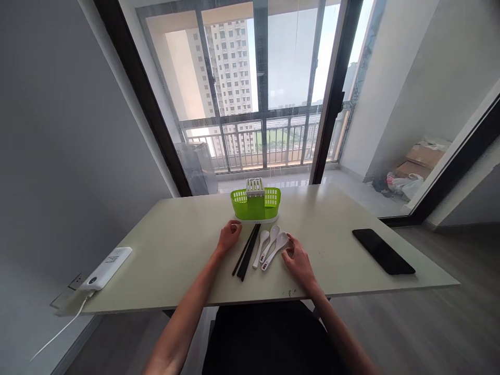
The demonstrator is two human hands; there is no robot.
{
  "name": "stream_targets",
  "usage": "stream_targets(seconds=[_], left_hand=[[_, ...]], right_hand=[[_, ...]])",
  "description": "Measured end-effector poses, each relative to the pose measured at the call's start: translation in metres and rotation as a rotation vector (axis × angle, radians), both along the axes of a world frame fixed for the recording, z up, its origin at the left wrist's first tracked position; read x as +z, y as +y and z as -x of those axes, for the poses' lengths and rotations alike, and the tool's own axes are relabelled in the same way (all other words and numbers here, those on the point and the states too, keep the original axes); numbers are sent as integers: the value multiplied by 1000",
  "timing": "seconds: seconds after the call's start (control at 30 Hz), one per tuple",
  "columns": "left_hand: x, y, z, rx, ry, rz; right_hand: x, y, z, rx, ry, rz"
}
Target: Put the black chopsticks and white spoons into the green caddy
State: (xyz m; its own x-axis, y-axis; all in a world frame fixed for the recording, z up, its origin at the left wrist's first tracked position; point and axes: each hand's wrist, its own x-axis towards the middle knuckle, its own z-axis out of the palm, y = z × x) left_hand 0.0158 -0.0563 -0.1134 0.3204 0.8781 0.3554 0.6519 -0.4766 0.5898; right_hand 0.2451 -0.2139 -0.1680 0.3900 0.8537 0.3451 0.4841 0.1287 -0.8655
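My left hand (229, 235) rests on the table with its fingers curled in, just in front of the green basket's left end; nothing shows in it. My right hand (299, 261) lies beside the spoons, thumb and fingers apart, fingertips close to the bowl of the rightmost white spoon (281, 241); whether they touch it I cannot tell. Two more white spoons, a middle one (274, 232) and a left one (264, 237), lie next to it. Black chopsticks (249, 253) lie left of the spoons. Behind them stands a green slotted utensil basket (255, 208) with a white slotted top.
The pale table (175, 250) holds a black phone-like slab (383, 251) at the right and a white power strip (107, 268) with a cable at the left edge. Beyond the far edge are glass sliding doors. Cardboard boxes (424, 159) and bags sit at the right behind glass.
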Motion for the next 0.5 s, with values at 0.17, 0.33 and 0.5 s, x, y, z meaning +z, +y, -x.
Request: stream_targets(seconds=[0.17, 0.33, 0.5], left_hand=[[-2, -27, 16, -56, 64, 75], [0, -56, 20, -112, 170, 84], [0, -61, 20, -126, 218, 55]], right_hand=[[1, -1, 0, -13, -5, 5], [1, -2, 0, -11, -10, 5], [2, -2, -1, -2, -20, -1]])
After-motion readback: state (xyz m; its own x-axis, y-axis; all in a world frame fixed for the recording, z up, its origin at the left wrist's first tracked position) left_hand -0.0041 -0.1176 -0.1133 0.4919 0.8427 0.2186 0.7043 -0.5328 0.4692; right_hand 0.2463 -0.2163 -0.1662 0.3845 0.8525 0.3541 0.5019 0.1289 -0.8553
